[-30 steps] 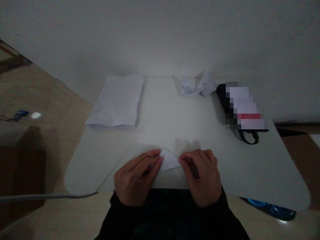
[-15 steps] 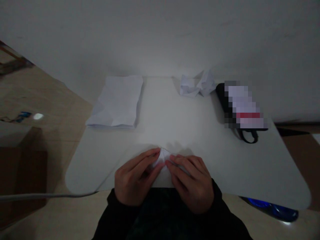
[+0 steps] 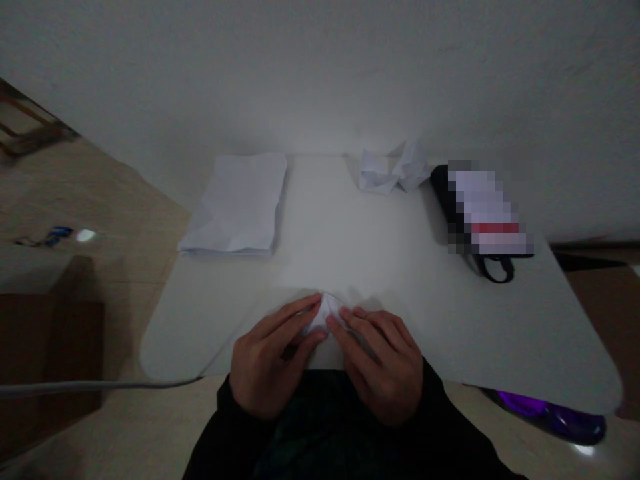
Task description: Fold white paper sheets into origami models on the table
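A small folded piece of white paper (image 3: 326, 311) lies at the near edge of the white table, its peak pointing away from me. My left hand (image 3: 273, 353) grips its left side, with fingers along the edge and the thumb at the near side. From the right, my right hand (image 3: 383, 363) presses on the paper, the index fingertip on its middle and the other fingers along its right edge. The fingers hide much of the lower part of the paper.
A stack of white paper (image 3: 235, 203) lies at the back left. Folded paper shapes (image 3: 393, 172) stand at the back right, beside a black case (image 3: 447, 200) with a strap loop. Behind is a pale wall (image 3: 320, 73). A grey cable (image 3: 100, 385) runs at the left.
My right index finger has shifted slightly left, onto the middle of the folded paper. My left thumb has drawn a little nearer to me. The light below the table turned from blue to purple.
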`<state>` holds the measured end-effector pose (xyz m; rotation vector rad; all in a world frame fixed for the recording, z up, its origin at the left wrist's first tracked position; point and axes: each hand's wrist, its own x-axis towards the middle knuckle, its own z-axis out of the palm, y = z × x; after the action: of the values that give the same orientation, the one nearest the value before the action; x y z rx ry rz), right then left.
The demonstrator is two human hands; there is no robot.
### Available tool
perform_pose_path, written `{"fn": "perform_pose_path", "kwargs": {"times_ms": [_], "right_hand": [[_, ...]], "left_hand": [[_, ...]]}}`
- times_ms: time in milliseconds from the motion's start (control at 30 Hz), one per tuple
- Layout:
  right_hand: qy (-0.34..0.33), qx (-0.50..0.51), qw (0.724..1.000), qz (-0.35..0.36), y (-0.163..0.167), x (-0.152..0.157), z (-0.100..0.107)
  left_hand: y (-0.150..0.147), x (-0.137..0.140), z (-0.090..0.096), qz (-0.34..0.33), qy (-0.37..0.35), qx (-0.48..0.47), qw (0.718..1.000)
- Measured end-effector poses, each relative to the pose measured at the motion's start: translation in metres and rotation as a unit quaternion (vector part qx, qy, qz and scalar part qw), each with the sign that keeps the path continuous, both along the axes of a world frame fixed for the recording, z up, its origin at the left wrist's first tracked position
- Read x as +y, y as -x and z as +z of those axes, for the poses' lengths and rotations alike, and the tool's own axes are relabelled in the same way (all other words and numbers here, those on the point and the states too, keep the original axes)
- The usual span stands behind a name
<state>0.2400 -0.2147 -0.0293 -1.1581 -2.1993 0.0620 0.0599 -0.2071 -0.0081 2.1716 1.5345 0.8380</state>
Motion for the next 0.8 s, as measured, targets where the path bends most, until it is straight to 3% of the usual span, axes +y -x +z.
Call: {"fn": "perform_pose_path", "kwargs": {"times_ms": [400,667,800], "right_hand": [[-0.017,-0.016,1.000,-0.006,-0.0002,-0.0033,-0.0023],[-0.017,-0.018,1.000,-0.004,-0.0015,-0.0054,-0.0057],[-0.012,-0.020,1.000,0.001,-0.0021,-0.0066,-0.0097]], "left_hand": [[-0.0056,-0.0055,-0.0077,-0.001,-0.049,0.063,0.997],[-0.0079,-0.0059,-0.0049,0.006,-0.028,0.071,0.997],[-0.0098,-0.0063,-0.0015,0.080,-0.061,0.158,0.982]]}}
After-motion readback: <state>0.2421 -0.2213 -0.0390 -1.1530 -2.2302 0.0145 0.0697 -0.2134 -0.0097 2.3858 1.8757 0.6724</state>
